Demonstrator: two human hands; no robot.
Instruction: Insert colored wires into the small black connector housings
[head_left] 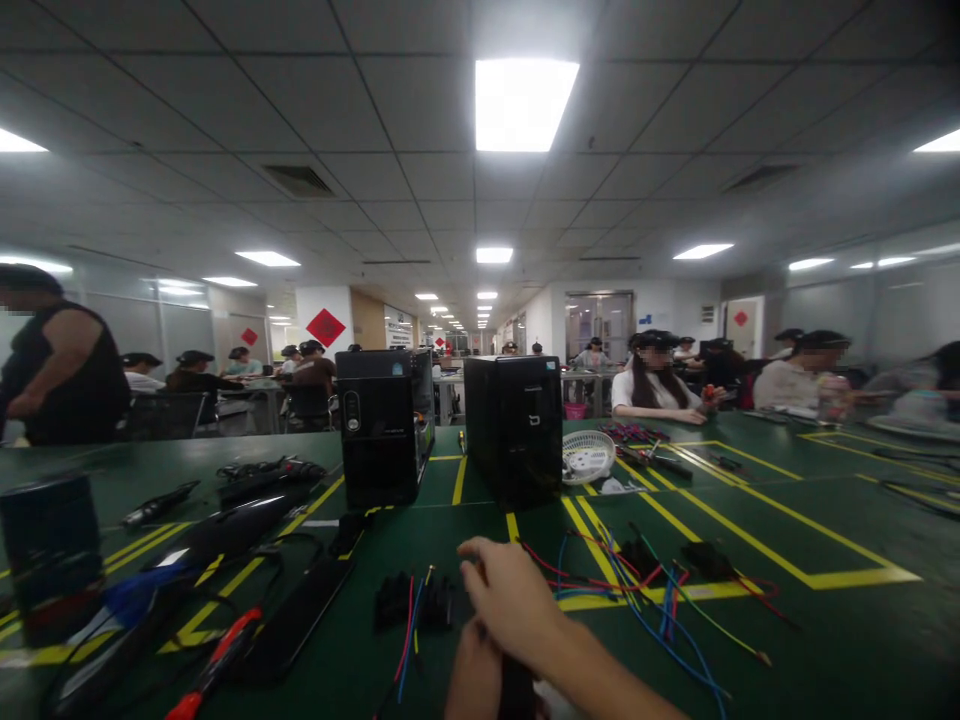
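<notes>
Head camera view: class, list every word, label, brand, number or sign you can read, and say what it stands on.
No text can be read.
Red diamond sign on the white pillar: character too blurred.
Smaller red diamonds on far walls: too small.
Left computer tower: front badge too small.
Right computer tower: front mark unreadable.
Blue sign by the far door: too small.
</notes>
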